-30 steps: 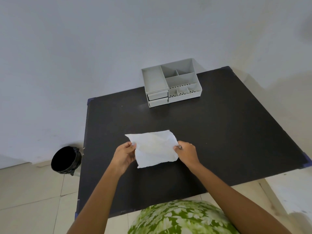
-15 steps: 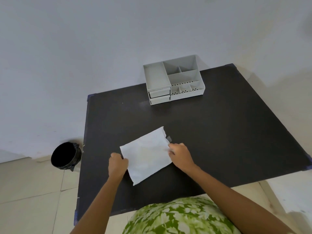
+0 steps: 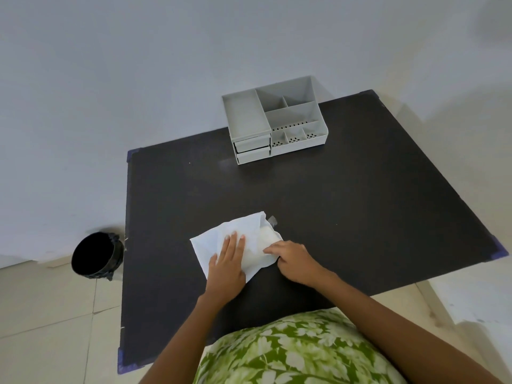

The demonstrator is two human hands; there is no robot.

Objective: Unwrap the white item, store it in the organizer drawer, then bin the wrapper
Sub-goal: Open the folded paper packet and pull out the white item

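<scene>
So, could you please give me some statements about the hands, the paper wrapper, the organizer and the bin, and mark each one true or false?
1. The left hand lies flat on the white wrapper. True.
2. The right hand is pulling a drawer of the organizer. False: it is at the wrapper's right edge, far from the organizer.
3. Both drawers of the organizer are closed. True.
4. The black bin stands on the table. False: it stands on the floor, left of the table.
5. The wrapper is already in the bin. False: it lies on the table under the hands.
</scene>
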